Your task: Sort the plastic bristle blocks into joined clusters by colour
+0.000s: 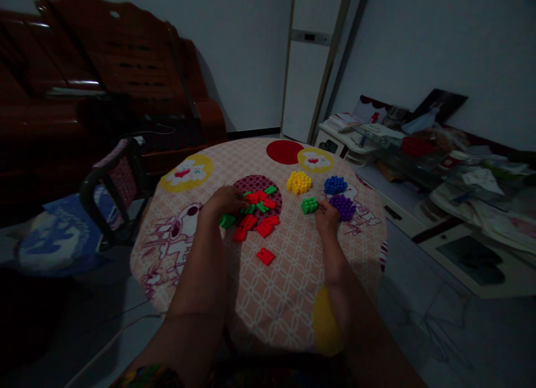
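My left hand (224,201) reaches into a loose pile of red blocks (248,223) and green blocks (262,206). Its fingers are bent together, and what they hold, if anything, is hidden. A green block (226,220) lies just below that hand. Off on its own, nearer me, is a red block (265,256). My right hand (327,216) has its fingertips closed at the right edge of a compact green block cluster (309,205). Around it stand a yellow cluster (298,182), a blue cluster (335,185) and a purple cluster (342,207), all of small knobbed plastic pieces.
A patterned cloth covers the round table (285,298). To the left stands a folding chair (113,190), with a wooden sofa (121,70) behind it. A low cabinet (422,220) at right is piled with papers and bags. A tall white unit (307,70) stands in the corner.
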Demonstrator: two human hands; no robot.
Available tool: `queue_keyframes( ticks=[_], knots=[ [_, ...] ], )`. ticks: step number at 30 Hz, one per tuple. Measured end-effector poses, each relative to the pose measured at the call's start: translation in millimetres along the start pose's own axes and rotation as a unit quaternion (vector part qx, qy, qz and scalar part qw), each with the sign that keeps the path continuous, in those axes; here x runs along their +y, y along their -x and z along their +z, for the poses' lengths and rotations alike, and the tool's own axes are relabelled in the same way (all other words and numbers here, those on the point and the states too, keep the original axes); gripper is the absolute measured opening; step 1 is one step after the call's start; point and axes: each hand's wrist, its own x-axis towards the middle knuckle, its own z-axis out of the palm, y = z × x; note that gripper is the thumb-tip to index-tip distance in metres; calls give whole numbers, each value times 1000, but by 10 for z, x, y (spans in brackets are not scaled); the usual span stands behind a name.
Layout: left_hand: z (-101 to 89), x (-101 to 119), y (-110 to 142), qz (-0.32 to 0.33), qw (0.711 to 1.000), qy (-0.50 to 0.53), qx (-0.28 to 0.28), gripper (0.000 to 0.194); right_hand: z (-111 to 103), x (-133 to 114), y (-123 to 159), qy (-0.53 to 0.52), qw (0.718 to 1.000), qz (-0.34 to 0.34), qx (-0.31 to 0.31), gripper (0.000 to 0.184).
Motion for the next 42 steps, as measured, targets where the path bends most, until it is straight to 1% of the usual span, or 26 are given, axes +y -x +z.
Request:
queue_keyframes(
  ticks=[2, 4, 5, 8, 10, 12, 13, 15, 17, 19, 22, 23, 25, 27, 28, 32, 36, 39, 42],
  knots=[
    [59, 73, -25, 19, 998, -51, -19, 20, 3, 0, -3, -4, 1000, 4, -3, 41],
    [105, 130, -45, 22, 996, -83, -10, 22, 3, -6, -3, -4, 1000, 10, -3, 42],
    [118, 150, -48, 17, 996, -84, -1, 25, 2, -12, -2, -4, 1000, 13, -4, 42],
    [111, 195, -22, 0, 999, -27, 30, 38, -5, -31, 4, -2, 1000, 17, -9, 43],
    [88, 242, 10, -4, 997, 24, 70, 41, -9, -40, 6, 4, 1000, 16, -12, 43],
    [76, 323, 36, 3, 992, 57, 110, 36, -12, -44, 5, 10, 1000, 13, -8, 42],
    [79, 374, 43, 11, 991, 63, 119, 33, -14, -44, 4, 11, 1000, 10, -5, 42],
    [94, 472, 44, 27, 991, 63, 115, 26, -17, -42, 3, 10, 1000, 5, 0, 40],
    [105, 521, 32, 32, 993, 57, 102, 22, -19, -41, 4, 11, 1000, 2, 3, 39],
    [93, 491, 16, 18, 991, 51, 121, 24, -19, -40, 7, 12, 1000, 1, 1, 39],
    [47, 334, -2, -21, 986, 39, 162, 27, -15, -38, 10, 7, 1000, -2, -7, 40],
    [36, 280, -6, -31, 986, 36, 160, 27, -13, -38, 11, 5, 1000, -3, -7, 40],
    [34, 211, -11, -30, 991, 31, 123, 26, -10, -36, 11, 0, 1000, -5, -5, 41],
    [60, 210, -15, -10, 996, 15, 85, 24, -10, -36, 11, -1, 1000, -5, -3, 40],
    [81, 231, -16, 0, 997, 2, 76, 24, -12, -37, 11, 1, 1000, -2, -3, 40],
    [159, 352, -9, -3, 995, -40, 89, 27, -24, -50, 9, 9, 1000, 6, -8, 41],
    [155, 374, 15, -3, 996, -35, 86, 28, -27, -63, 7, 8, 1000, 5, -4, 40],
    [97, 346, 35, 23, 997, -9, 79, 23, -24, -66, 5, 2, 1000, 2, -4, 39],
    [63, 380, 42, 75, 993, 53, 74, 18, -23, -68, 4, 3, 1000, 0, -9, 40]
  ],
)
